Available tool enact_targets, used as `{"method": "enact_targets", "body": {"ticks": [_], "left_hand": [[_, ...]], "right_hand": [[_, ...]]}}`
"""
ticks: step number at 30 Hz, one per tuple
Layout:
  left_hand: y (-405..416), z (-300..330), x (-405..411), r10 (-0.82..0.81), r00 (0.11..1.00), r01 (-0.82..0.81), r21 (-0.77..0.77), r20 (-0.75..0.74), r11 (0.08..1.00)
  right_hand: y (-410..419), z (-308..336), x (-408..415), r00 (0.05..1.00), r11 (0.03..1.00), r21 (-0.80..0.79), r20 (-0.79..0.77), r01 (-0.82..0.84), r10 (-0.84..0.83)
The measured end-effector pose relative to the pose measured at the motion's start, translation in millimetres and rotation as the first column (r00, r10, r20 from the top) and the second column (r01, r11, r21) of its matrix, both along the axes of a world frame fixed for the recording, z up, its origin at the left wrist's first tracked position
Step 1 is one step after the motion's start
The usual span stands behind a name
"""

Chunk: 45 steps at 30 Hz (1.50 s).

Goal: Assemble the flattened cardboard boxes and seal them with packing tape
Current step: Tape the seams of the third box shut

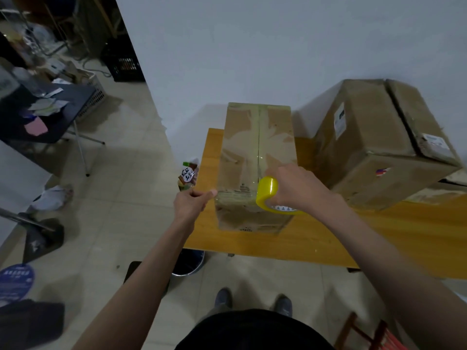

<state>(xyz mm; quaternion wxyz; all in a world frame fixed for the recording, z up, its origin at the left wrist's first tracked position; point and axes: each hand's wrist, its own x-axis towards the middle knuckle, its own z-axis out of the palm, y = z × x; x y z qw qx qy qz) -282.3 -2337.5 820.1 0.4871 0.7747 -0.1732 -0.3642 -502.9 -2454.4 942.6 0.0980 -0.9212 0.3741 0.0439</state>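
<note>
Small box (255, 152) sits on the bench (316, 236) near its left edge — bigger box (379, 147) just to its right, by the wall. Tape roll (269, 194) at the small box's near top edge, both hands (193, 202) there too.

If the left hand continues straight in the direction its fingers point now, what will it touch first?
The left hand points right, toward the near left corner of the small cardboard box, and pinches what seems to be a tape end. Going on, its fingers would likely meet that corner first; they look nearly at it, though depth is unclear.
</note>
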Motion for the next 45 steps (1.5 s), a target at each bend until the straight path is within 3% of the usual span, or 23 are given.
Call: {"method": "enact_targets", "body": {"ticks": [6,11,13,16,20,22,25,28,33,36,45], "left_hand": [[-1.8,-9.5,0.4,0.025,1.000,-0.026,0.060,0.014,0.998],[-4.1,-6.0,5.4,-0.095,0.974,0.064,0.153,0.204,0.986],[-5.7,-3.9,7.9,-0.182,0.935,0.123,0.204,0.306,0.971],[-7.0,-3.1,8.5,-0.266,0.872,0.170,0.257,0.410,0.951],[-3.9,-3.9,4.9,-0.265,0.838,0.151,0.264,0.477,0.953],[2.7,-4.5,-1.3,-0.222,0.815,0.157,0.165,0.536,0.974],[17.4,-7.4,-22.4,-0.296,0.594,0.382,0.061,0.748,0.922],[24.9,-16.7,-44.8,-0.468,0.382,0.547,0.213,0.797,0.810],[24.9,-24.4,-58.8,-0.571,0.234,0.489,0.412,0.787,0.769],[26.0,-25.6,-60.1,-0.590,0.194,0.448,0.464,0.784,0.764],[26.6,-27.3,-60.2,-0.578,0.188,0.434,0.461,0.794,0.774]], "right_hand": [[2.3,9.0,25.6,0.988,0.998,-0.062,-0.154,-0.020,0.010],[1.1,2.7,25.7,0.988,0.989,-0.138,-0.154,-0.045,0.024],[-2.6,-4.4,10.8,0.997,0.990,-0.139,-0.079,-0.024,0.013],[-8.4,-21.1,-24.4,0.977,0.992,-0.008,0.177,0.124,-0.120],[-8.4,-50.6,-52.5,0.830,0.931,0.317,0.459,0.181,-0.318],[-5.9,-58.6,-55.0,0.771,0.919,0.366,0.542,0.143,-0.335],[-4.3,-68.3,-56.0,0.732,0.933,0.344,0.607,0.109,-0.309],[-5.0,-73.1,-55.1,0.745,0.937,0.332,0.598,0.106,-0.296],[-7.2,-71.5,-50.2,0.775,0.972,0.233,0.611,0.020,-0.162],[-9.5,-69.5,-49.2,0.811,0.986,0.166,0.576,0.007,-0.103],[-21.1,-50.3,-79.5,0.918,1.000,-0.023,0.396,0.019,-0.009]]}}
